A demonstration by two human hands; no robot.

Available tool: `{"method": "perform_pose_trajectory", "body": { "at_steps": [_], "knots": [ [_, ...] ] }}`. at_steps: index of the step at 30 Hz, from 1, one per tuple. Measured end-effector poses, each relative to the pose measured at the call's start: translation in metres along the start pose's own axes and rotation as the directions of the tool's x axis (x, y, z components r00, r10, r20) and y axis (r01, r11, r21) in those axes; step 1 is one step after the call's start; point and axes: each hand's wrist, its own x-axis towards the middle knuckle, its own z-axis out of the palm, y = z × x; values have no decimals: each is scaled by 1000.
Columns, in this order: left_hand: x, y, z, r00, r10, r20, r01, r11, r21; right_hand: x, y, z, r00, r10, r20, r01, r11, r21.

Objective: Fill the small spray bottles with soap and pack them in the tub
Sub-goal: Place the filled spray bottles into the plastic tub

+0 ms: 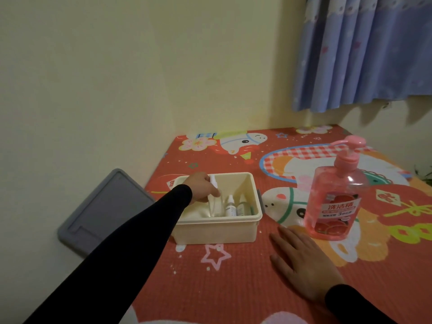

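Note:
A cream plastic tub stands on the red patterned mat. My left hand reaches into it and grips a clear spray bottle by its white cap, holding it upright inside the tub. Two more small spray bottles stand against the tub's right inner wall. My right hand lies flat on the mat, fingers spread, in front of a large pink pump bottle of soap that stands to the right of the tub.
A grey lid leans against the wall to the left of the mat. The yellow wall meets the mat's far and left edges. A blue curtain hangs at the upper right.

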Motion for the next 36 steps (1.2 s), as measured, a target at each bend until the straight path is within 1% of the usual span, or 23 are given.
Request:
{"method": "perform_pose_trajectory", "body": {
  "at_steps": [5,10,20,26,31,36],
  "knots": [
    [11,-1,5,991,-97,95,94,995,31,0,-2,-3,1000,3,14,-3,1000,9],
    [19,-2,8,979,-173,103,167,984,70,0,-3,-4,1000,5,9,-5,1000,-1],
    [22,3,18,955,-264,135,238,954,182,0,-2,-3,1000,1,11,-1,1000,-12],
    [28,-5,24,954,-280,103,254,943,214,1,-1,-2,1000,2,18,-2,1000,-9],
    [28,-2,24,961,-262,94,237,947,216,1,-2,-2,1000,3,16,-3,1000,-4],
    [25,-1,27,965,-247,89,215,939,270,2,-1,-2,1000,3,10,-3,1000,5]
  ]
}}
